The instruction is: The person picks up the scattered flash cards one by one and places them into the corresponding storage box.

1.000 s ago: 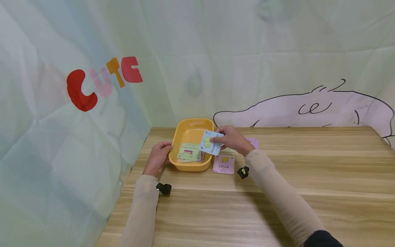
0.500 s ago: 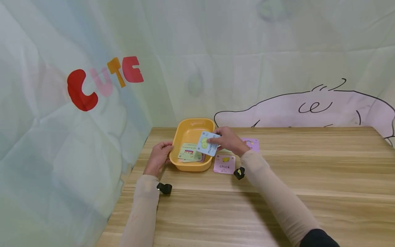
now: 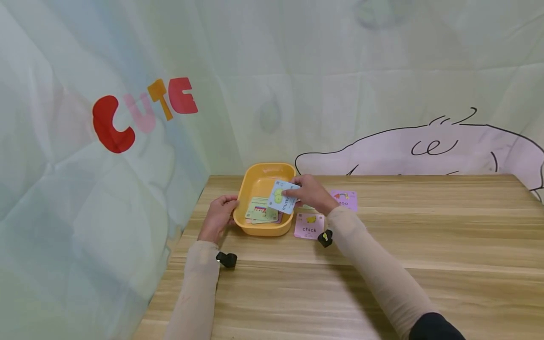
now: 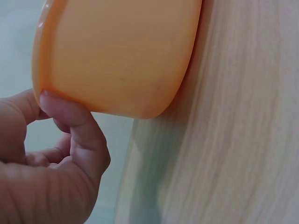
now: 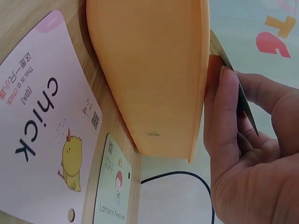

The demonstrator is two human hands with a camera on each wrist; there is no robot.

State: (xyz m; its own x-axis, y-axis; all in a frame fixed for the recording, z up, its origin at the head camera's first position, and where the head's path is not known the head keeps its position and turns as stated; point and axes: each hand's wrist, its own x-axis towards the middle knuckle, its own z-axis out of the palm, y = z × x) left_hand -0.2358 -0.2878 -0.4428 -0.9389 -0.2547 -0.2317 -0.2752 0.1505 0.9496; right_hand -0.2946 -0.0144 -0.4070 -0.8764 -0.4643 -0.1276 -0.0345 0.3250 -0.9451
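My left hand (image 3: 218,218) pinches the left rim of the yellow plastic tray (image 3: 264,232); the left wrist view shows thumb and finger on that rim. Over the tray's right side, my right hand (image 3: 313,194) holds a light blue flash card (image 3: 278,198) with a green fruit and partly covered lettering. That card appears nearly edge-on between thumb and fingers in the right wrist view, where the fingers lie close against the tray's rim. Several cards overlap inside the tray, a green card (image 3: 260,210) on top.
Right of the tray lies a pink "chick" card (image 3: 309,226) on the wooden table (image 3: 425,226). Behind it are a green "Lantern Festival" card (image 5: 112,186), mostly hidden in the head view, and a purple "zoo" card (image 3: 347,198). A printed curtain (image 3: 340,94) hangs behind and left.
My right hand has moved slightly left with the fruit card, farther over the tray. More of the purple card has come into sight. The left hand stays on the rim.
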